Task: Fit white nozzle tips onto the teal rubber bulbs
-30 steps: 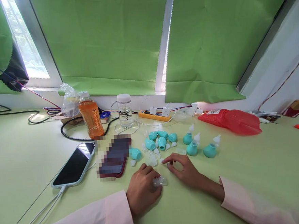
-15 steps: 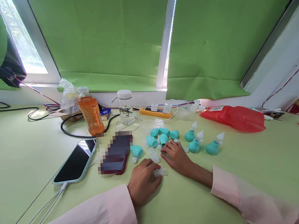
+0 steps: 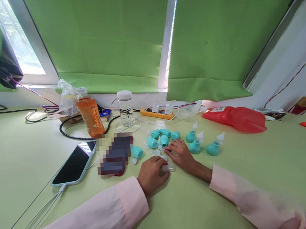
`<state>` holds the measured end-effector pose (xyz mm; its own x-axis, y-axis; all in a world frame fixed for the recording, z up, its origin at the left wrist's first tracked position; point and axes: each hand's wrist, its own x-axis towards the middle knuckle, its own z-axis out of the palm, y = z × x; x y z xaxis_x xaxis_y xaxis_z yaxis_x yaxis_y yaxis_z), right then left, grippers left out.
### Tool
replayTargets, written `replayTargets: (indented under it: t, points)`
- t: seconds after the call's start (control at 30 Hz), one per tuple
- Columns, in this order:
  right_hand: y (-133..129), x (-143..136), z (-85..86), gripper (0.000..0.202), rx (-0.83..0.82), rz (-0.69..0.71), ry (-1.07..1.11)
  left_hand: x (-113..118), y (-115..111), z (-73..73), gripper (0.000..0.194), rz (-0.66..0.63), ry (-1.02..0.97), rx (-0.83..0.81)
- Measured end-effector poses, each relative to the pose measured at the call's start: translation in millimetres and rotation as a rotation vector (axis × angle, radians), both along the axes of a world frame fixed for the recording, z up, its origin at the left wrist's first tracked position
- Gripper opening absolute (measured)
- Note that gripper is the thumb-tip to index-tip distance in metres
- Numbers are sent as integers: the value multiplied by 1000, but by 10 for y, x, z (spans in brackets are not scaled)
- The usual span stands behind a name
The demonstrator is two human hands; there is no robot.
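Note:
My left hand (image 3: pixel 153 173) is closed around a clear plastic tube piece (image 3: pixel 169 167), which lies low over the table between thumb and fingers. To its right, my right hand (image 3: pixel 181 155) reaches into the loose parts with its fingertips drawn together; whatever they pinch is too small to make out. Several loose teal rubber bulbs (image 3: pixel 152 142) lie beyond my hands, with translucent tube pieces (image 3: pixel 155 152) and small white tips (image 3: pixel 134 161) among them. Right of my right hand stand three teal bulbs with clear tubes and pointed white tips, like nasal aspirators (image 3: pixel 213 148).
On the left lie a phone (image 3: pixel 74 163) with a white cable and a dark, pixelated phone (image 3: pixel 117 153). Behind stand an orange drink bottle (image 3: pixel 90 115), a clear jar (image 3: pixel 126 109) and a yellow power strip (image 3: pixel 156 113). A red plastic bag (image 3: pixel 237 119) rests at back right.
My left hand has moved slightly right with the clear tube piece, closer to my right hand. My right hand stays by the loose parts, its fingertips closer together. The whole view has shifted a little.

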<state>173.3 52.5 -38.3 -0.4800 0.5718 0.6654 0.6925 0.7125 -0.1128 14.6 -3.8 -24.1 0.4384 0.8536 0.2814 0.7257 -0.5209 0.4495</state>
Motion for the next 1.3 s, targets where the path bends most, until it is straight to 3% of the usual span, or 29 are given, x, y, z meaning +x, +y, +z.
replayTargets:
  t: [0.17, 0.3, 0.77, 1.3]
  points:
    - [-258, 157, 44, 9, -49, 283, 171, -29, 30, -50, 18, -2, -78, -19]
    - [-397, 184, 39, 12, -138, 369, 201, -40, 35, -73, 18, -13, -144, -53]
    - [-435, 206, -9, 25, 7, 303, 82, -46, 18, -91, 17, -25, -198, -69]
    - [-433, 194, -32, 23, -29, 340, 117, -51, -5, -56, 17, -15, -179, -74]
